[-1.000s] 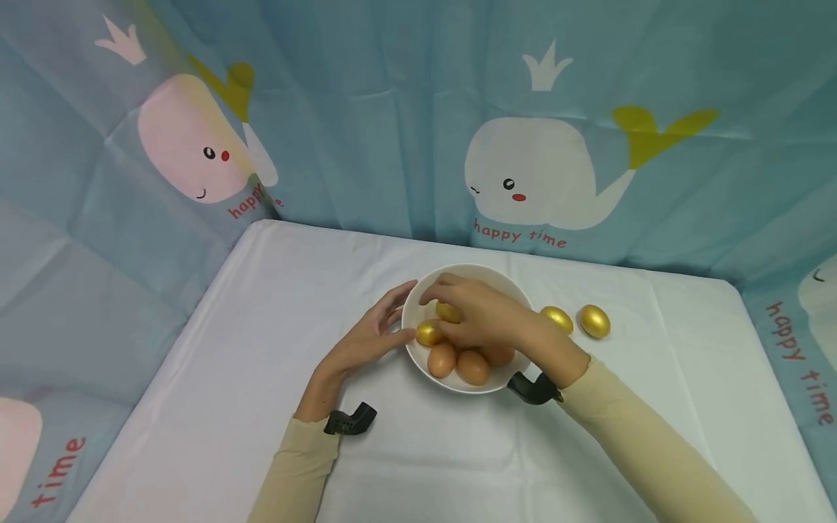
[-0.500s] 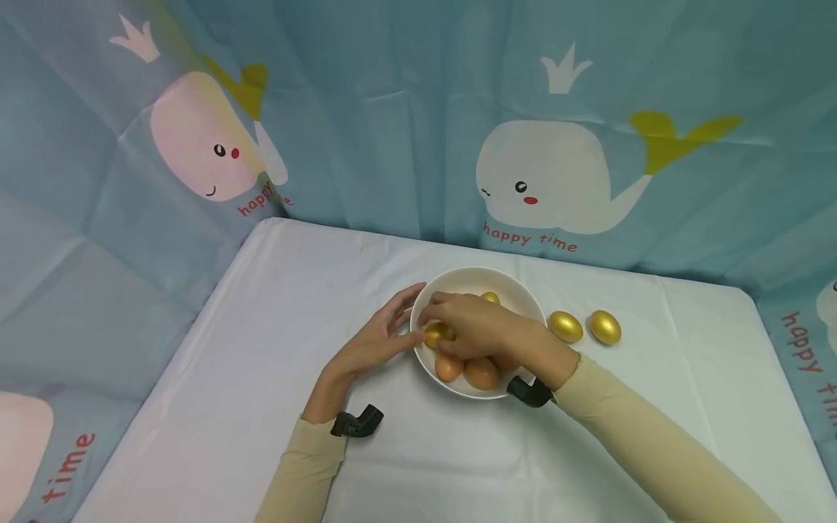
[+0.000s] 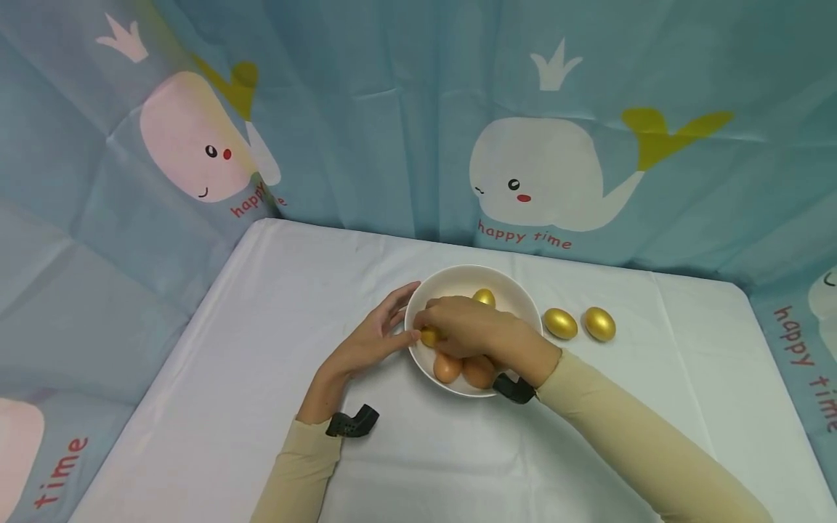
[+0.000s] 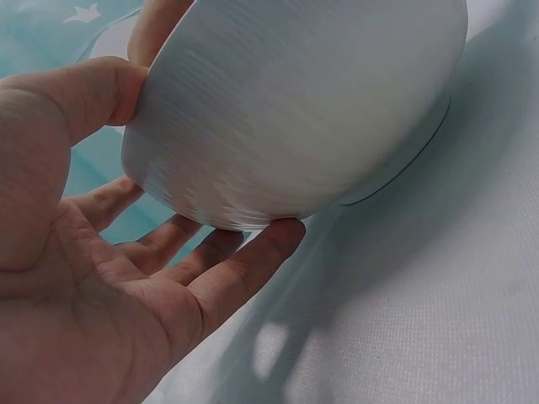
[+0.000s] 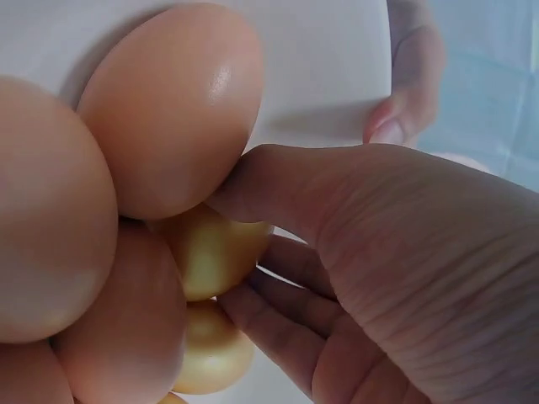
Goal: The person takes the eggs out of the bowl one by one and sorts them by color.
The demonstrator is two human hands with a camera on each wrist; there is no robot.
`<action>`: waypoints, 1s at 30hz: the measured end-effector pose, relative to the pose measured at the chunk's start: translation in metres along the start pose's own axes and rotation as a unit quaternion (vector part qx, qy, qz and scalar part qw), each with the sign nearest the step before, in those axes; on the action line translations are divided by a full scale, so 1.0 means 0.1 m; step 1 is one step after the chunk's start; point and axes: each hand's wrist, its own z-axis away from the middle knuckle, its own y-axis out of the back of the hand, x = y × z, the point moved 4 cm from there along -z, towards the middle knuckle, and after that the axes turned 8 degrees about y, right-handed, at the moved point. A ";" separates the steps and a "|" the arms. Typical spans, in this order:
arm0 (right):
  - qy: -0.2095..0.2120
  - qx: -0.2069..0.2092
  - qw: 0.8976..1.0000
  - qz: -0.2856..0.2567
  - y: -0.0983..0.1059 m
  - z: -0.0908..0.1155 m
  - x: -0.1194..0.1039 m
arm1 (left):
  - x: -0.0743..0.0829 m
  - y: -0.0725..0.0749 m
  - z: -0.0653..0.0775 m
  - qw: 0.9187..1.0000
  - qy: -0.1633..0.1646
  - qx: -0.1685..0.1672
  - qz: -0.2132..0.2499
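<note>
Golden egg (image 5: 206,257): pinching it, thumb to fingers, in right hand (image 3: 467,325), inside white bowl (image 3: 451,283); steadying bowl with left hand (image 3: 366,345), fingers relaxed. Probably partway: two gold eggs (image 3: 560,324) out on cloth (image 3: 229,349), another gold egg (image 3: 484,296) plus brown eggs (image 5: 177,109) inside.

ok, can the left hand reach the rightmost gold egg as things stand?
Probably not directly: the bowl and right hand lie between the left hand and the rightmost gold egg.
</note>
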 end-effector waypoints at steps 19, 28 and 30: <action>-0.017 0.001 0.999 0.035 0.03 0.06 -0.03 | 0.02 -0.02 -0.01 1.000 0.005 0.000 -0.003; -0.014 0.059 0.998 -0.001 0.17 0.21 0.04 | 0.02 -0.01 0.02 1.000 0.000 0.005 -0.003; -0.001 0.074 0.997 -0.006 0.19 0.26 0.05 | 0.02 -0.01 0.01 1.000 -0.001 0.006 -0.004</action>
